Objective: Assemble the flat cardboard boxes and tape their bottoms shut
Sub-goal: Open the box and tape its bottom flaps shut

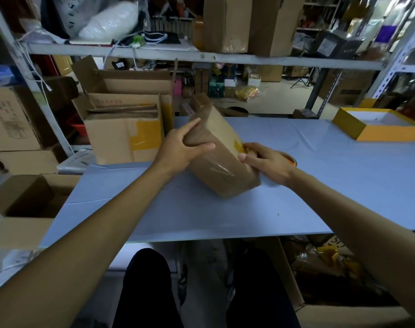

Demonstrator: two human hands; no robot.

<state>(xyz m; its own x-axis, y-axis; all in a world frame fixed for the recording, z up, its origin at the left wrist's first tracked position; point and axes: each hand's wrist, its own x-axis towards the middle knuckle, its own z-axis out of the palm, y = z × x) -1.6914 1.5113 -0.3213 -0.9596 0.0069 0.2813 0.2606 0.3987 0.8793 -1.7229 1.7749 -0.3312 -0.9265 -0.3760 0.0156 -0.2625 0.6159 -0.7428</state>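
On the blue-grey table (320, 185), near its middle, one small cardboard box (219, 159) is lying tilted, its long taped face turned upward and a strip of clear tape shining across it. The left hand (178, 150) is gripping the box's left side, thumb curled over the upper face and fingers reaching along the far edge. The right hand (265, 163) is resting against the box's right edge, fingers curled at a patch of yellow tape (237, 145); whether they are pinching it cannot be told. A tape roll (290, 159) is showing just behind that hand. One shallow yellow tray (377, 125) is sitting at the table's far right. Beyond the left edge, an open carton (123, 129) is holding flat cardboard, beneath a cluttered metal shelf (201, 56). A dark bag on the shelf is showing letters reading "MISS".
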